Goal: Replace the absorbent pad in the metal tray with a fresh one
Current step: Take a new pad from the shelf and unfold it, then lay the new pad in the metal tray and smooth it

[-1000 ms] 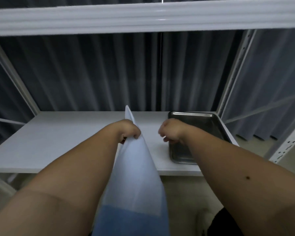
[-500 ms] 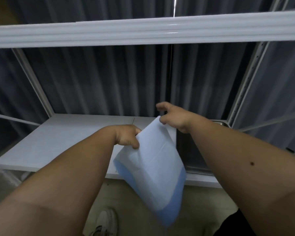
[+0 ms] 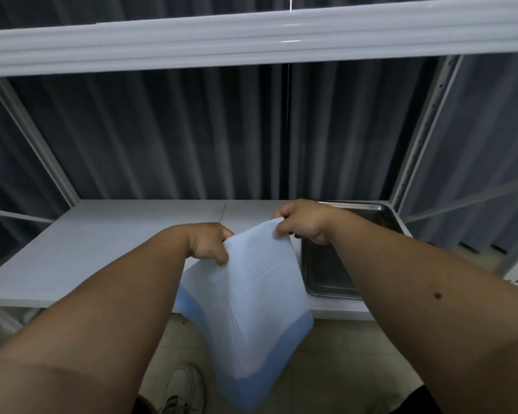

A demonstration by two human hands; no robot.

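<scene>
The white shelf (image 3: pixel 102 249) carried the metal tray (image 3: pixel 326 273) at its right end, its visible floor bare. Just left of it hung the folded absorbent pad (image 3: pixel 251 300), pinched by the left hand (image 3: pixel 208 243) and right hand (image 3: pixel 304 222). Judging by this, unfolding and laying remained. No writing was legible.

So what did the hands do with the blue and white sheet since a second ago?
The right hand, which held nothing then, reached across and took hold of the pad's top corner. The left hand kept its grip on the other corner. Between them the pad went from hanging edge-on to opening out flat, facing the camera. The metal tray stayed on the shelf, with no pad in it.
</scene>
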